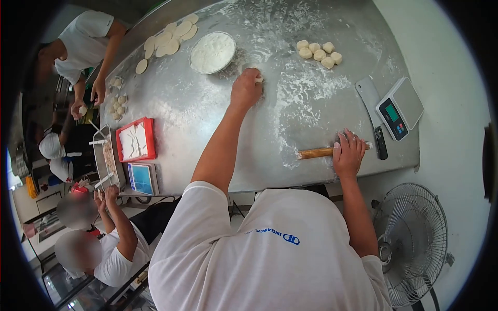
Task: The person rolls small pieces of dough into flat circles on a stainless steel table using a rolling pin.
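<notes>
My left hand reaches forward over the floured metal table, fingers closed around a small piece of dough that shows only at its edge. Close by stands a bowl of flour. My right hand lies over a wooden rolling pin near the front edge, its palm and fingers covering one end. Several dough balls sit together at the far right, and several flat dough rounds overlap at the far left.
A digital scale, a cleaver with a black handle and a fan are on the right. Leftward are a red tray, a blue scale and a metal tray of filling. Co-workers handle dough there.
</notes>
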Action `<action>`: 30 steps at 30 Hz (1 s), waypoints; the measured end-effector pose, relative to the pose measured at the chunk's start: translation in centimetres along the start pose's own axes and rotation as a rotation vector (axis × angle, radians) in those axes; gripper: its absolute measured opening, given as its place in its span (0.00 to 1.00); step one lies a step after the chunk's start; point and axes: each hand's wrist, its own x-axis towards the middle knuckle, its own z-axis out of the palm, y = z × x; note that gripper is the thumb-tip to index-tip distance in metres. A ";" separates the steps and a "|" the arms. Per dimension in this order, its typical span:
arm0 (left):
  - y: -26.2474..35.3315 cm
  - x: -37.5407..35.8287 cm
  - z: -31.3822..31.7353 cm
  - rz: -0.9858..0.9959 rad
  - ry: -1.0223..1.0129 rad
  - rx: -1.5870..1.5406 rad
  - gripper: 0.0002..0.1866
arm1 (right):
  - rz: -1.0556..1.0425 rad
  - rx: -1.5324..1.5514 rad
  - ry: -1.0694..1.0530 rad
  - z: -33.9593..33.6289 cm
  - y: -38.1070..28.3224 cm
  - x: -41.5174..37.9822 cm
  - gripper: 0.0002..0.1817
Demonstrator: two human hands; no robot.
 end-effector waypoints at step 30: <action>-11.9 12.9 -10.4 -0.456 -0.071 0.201 0.18 | -0.062 0.057 -0.006 -0.4 0.5 0.1 0.25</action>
